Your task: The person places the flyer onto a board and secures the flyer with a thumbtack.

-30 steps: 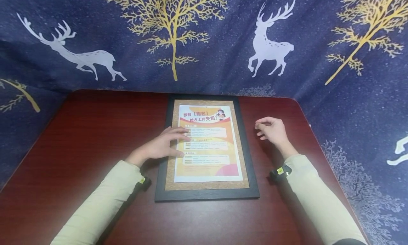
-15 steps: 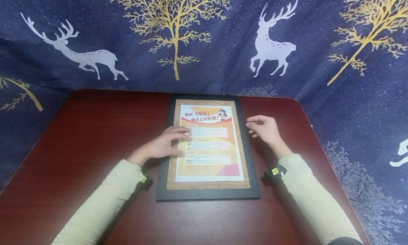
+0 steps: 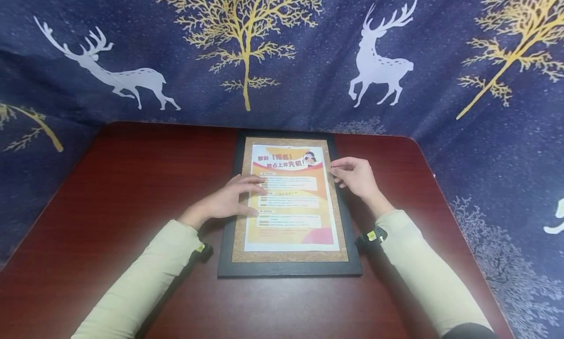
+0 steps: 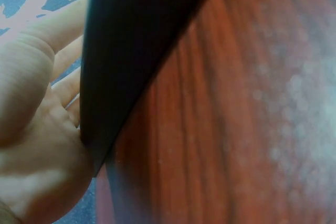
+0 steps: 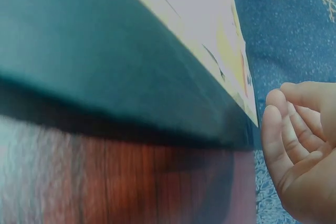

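A printed poster (image 3: 288, 236) lies on a cork board (image 3: 291, 256) with a black frame (image 3: 291, 269), flat on the table. My left hand (image 3: 226, 199) reaches over the frame's left side, fingers spread, fingertips at the poster's left edge; in the left wrist view the frame partly hides that hand (image 4: 42, 93). Above the board's right side is my right hand (image 3: 357, 177), thumb and index finger pinched together. A tiny dark pin-like thing (image 3: 332, 168) shows at their tips, too small to make out. In the right wrist view the right hand (image 5: 304, 145) has its fingertips together.
The dark red wooden table (image 3: 145, 172) extends around the board. A blue cloth (image 3: 304, 60) with white deer and yellow trees hangs behind it and at the sides. A small dark mark (image 3: 289, 147) shows at the poster's top edge.
My right hand has moved left from beside the board to above its right edge, still pinching. My left hand keeps its place on the board; the head view has shifted slightly.
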Available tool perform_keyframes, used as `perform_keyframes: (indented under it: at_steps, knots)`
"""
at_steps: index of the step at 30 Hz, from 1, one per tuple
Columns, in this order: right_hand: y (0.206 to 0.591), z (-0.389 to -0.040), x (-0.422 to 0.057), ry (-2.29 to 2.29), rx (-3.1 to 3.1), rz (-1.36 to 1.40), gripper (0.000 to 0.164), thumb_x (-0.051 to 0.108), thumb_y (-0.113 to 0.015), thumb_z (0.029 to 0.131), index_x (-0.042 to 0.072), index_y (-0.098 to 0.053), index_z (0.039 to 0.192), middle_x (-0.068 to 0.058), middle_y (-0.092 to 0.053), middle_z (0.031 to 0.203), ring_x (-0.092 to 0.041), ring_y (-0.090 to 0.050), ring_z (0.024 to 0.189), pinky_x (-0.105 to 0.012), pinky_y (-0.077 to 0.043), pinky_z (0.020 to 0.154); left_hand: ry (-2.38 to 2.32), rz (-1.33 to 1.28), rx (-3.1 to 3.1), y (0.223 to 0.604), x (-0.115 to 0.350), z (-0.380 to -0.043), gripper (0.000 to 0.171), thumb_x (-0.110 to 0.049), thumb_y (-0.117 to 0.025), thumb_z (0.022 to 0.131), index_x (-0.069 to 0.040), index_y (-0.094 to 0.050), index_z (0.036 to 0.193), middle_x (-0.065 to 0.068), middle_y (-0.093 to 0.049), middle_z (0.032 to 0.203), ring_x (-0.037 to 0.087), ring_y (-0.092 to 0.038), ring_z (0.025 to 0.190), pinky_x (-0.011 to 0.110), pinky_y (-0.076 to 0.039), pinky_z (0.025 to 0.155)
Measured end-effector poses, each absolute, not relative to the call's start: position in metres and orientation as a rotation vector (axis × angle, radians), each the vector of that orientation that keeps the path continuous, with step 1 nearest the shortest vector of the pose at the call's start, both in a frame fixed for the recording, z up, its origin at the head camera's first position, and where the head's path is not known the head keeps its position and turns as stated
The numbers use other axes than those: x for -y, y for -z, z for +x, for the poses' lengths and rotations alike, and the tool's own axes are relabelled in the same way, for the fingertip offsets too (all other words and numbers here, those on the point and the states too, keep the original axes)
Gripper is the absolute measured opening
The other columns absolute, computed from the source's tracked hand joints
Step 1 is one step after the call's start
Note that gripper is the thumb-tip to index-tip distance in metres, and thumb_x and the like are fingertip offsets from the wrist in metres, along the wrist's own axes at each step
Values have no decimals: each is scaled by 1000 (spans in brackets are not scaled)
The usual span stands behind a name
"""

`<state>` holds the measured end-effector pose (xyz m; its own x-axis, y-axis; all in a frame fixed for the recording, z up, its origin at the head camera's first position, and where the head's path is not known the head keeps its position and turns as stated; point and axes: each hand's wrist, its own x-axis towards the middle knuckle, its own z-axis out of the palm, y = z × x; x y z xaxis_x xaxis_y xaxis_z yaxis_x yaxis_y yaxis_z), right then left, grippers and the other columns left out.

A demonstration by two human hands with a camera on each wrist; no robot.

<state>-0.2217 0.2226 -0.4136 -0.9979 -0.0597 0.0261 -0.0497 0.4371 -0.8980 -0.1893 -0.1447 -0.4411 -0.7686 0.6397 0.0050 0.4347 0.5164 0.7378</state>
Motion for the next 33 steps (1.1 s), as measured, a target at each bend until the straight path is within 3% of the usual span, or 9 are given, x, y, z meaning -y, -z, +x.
perform_keyframes:
  at_steps: [7,25,33]
  knots:
    - [414,-224,-213,1676,-2647,-122,23,2,-73,90,-9,-71,110,-29,-71,94,-22,-69,65,-30,-58,54,-1096,905,-2490,440,143,-189,57,-26,-86,80,-17,-67,132,2,-42,155,30,-24,145,58,-22,114]
    - [419,-233,-192,1706,-2620,-94,18,9,-74,91,-3,-75,104,-22,-73,84,-17,-69,61,-28,-57,52,-1089,885,-2495,441,144,-190,56,-26,-85,80,-18,-67,132,1,-41,156,33,-19,148,59,-12,117]
    - [421,-238,-182,1757,-2557,-76,22,10,-73,92,-6,-74,107,-21,-74,90,-18,-70,62,-27,-57,54,-1094,873,-2495,441,144,-189,56,-25,-85,80,-17,-66,133,1,-41,157,33,-18,148,61,-13,116]
